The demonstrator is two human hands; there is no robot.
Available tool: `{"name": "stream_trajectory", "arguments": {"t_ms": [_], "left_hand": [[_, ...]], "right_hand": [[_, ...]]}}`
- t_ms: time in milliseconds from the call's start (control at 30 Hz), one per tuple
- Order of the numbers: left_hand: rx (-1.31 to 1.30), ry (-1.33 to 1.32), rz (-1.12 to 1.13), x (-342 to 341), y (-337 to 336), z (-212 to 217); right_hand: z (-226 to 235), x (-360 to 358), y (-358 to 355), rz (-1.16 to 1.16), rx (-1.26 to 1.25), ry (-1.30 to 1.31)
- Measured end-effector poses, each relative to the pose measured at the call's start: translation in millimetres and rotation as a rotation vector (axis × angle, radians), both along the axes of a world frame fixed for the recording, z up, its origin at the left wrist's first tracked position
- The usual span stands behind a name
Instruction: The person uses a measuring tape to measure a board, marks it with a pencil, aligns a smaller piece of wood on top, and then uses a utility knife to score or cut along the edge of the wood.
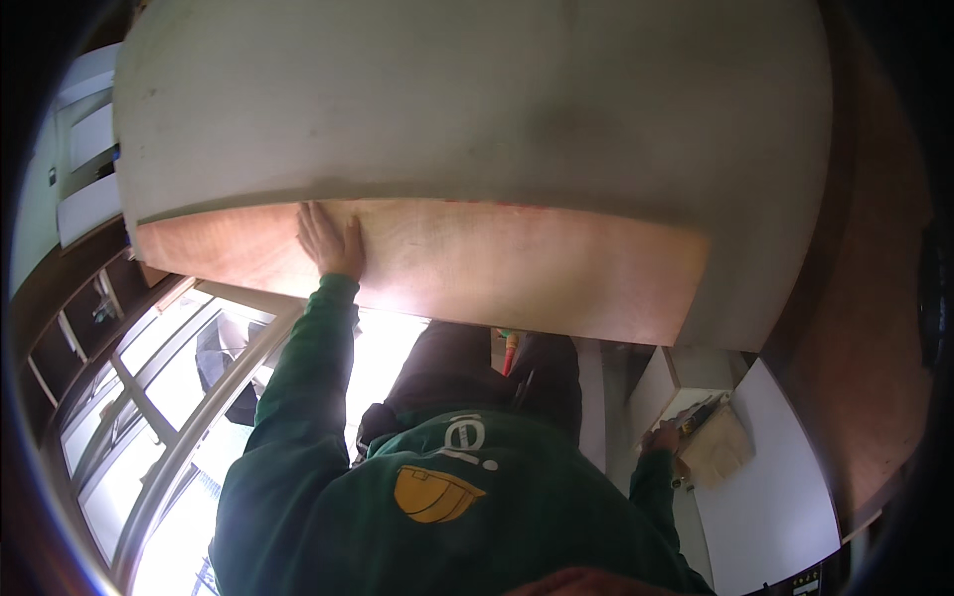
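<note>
A long strip of reddish-tan plywood (537, 263) lies across the view against a large pale grey panel (477, 99). My left hand (333, 243) rests flat on the strip, left of its middle, with fingers stretched toward its far edge and thumb apart. Low at the right, my right hand (664, 437) is closed at one end of a dark, slim hand tool (700, 415). That tool is small in view, and its exact kind does not show. Beside it is a tan, pouch-like piece (720, 452) whose kind is unclear.
White boards (770, 477) and a pale box-like unit (676, 382) stand at the right. Bright window frames (164, 397) and a pale rail (214, 407) are at the left. Something with a red shaft (511, 353) shows by my legs. Brown wood (874, 298) borders the right.
</note>
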State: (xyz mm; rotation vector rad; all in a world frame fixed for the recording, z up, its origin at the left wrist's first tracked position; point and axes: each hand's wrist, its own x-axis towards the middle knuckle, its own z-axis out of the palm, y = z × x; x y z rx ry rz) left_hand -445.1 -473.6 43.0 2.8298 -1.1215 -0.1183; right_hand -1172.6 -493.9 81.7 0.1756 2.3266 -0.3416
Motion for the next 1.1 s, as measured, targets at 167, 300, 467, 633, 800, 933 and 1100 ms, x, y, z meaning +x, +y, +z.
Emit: {"name": "stream_trajectory", "arguments": {"t_ms": [167,300,467,633,800,933,1100], "left_hand": [[0.020,0.051,0.041,-6,-6,1],[0.017,0.037,0.044,1,-5,3],[0.028,0.042,0.013,11,-16,7],[-0.021,-0.017,-0.013,1,-4,-8],[-0.051,0.094,-0.030,0,14,-22],[0.027,0.186,-0.188,-38,-42,24],[-0.294,0.298,-0.823,-161,-144,48]], "right_hand": [[10,39,-7,0.171,0.075,0.004],[0,81,-25,0.238,0.073,-0.033],[-8,115,-24,0.196,0.023,-0.122],[-28,96,19,0.196,-0.045,-0.200],[-6,132,52,-0.061,-0.089,-0.197],[-28,122,81,-0.119,-0.134,-0.374],[-58,98,108,0.045,-0.087,-0.435]]}}
